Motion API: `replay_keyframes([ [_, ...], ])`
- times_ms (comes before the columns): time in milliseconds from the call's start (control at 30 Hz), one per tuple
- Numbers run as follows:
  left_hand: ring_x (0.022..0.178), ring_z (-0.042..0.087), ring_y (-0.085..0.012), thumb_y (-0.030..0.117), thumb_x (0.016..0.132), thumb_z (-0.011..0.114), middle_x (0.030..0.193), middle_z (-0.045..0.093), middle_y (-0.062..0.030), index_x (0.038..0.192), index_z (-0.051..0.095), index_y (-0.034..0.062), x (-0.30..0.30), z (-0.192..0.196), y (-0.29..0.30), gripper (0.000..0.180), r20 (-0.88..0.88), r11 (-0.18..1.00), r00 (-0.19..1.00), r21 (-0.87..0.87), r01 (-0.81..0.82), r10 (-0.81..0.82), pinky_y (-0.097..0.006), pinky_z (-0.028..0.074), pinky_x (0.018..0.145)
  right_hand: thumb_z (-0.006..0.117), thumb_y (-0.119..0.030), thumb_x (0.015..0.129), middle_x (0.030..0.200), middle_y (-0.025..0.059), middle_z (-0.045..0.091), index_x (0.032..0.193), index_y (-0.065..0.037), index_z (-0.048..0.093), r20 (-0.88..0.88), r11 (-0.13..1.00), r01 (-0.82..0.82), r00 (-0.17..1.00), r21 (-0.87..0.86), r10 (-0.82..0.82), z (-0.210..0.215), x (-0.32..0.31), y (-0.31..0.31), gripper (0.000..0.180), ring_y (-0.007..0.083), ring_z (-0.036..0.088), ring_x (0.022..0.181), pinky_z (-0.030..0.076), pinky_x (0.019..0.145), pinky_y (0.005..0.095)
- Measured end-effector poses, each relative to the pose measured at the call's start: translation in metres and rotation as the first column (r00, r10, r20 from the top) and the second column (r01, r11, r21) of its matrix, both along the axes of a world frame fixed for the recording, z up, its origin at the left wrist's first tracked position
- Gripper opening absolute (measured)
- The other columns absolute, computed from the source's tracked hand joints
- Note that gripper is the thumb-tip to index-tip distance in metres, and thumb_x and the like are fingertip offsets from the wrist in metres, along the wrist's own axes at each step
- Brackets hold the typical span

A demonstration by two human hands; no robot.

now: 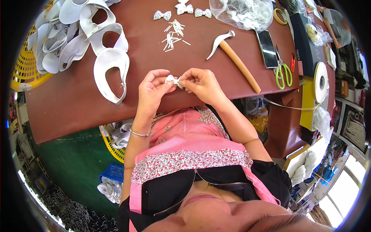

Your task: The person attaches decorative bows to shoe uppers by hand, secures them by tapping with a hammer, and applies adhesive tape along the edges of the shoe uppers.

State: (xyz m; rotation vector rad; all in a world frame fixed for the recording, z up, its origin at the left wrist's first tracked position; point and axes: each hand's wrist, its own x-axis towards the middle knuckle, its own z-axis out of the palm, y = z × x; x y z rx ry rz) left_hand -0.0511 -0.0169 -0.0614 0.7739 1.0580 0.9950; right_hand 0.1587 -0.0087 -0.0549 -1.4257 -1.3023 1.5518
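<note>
A small white bow is held above the table's near edge, pinched from both sides. My left hand grips its left end between thumb and fingers. At the other end, my right hand is closed on it with thumb and forefinger. The fingers partly cover the bow's middle. Farther back lie several finished-looking glittery bows, and in front of them a loose pile of thin white strips.
White shoe uppers are heaped at the left by a yellow basket. A wooden-handled hammer, phone and green-handled scissors lie right. A clear plastic bag is at the back; a ribbon roll stands far right.
</note>
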Motion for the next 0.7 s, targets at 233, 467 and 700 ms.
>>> replay_keyframes([
  [233, 0.099, 0.077, -0.0198, -0.004, 0.099, 0.072, 0.113, 0.077, -0.0175, 0.132, 0.059, -0.0034, -0.007, 0.001, 0.001, 0.036, 0.100, 0.991, 0.994, -0.113, 0.065, -0.054, -0.030, 0.066, 0.089, 0.076, -0.005, 0.098, 0.091, 0.0043, 0.075, 0.106, 0.003, 0.075, -0.182, 0.993, -0.051, 0.983, -0.108, 0.031, -0.005, 0.007, 0.000, 0.011, 0.0080, 0.067, 0.076, 0.057, 0.070, 0.0238],
  [467, 0.096, 0.078, -0.0199, -0.004, 0.098, 0.072, 0.110, 0.078, -0.0166, 0.128, 0.059, -0.0012, -0.012, -0.004, 0.002, 0.032, 0.263, 0.983, 0.963, -0.150, 0.107, -0.065, -0.031, 0.068, 0.085, 0.080, 0.000, 0.095, 0.092, 0.0087, 0.076, 0.105, -0.005, 0.058, -0.493, 0.982, -0.031, 0.867, -0.187, -0.066, -0.005, 0.010, 0.003, 0.025, 0.0112, 0.072, 0.077, 0.058, 0.068, 0.0241],
  [700, 0.096, 0.078, -0.0196, -0.001, 0.100, 0.073, 0.110, 0.078, -0.0165, 0.119, 0.059, 0.0007, -0.012, -0.003, 0.001, 0.024, 0.193, 0.988, 0.978, -0.114, 0.102, -0.078, -0.030, 0.068, 0.082, 0.080, -0.010, 0.099, 0.094, 0.0048, 0.074, 0.108, -0.003, 0.065, -0.244, 0.990, -0.064, 0.969, -0.129, 0.031, 0.002, 0.009, -0.001, 0.019, 0.0079, 0.068, 0.080, 0.055, 0.071, 0.0236],
])
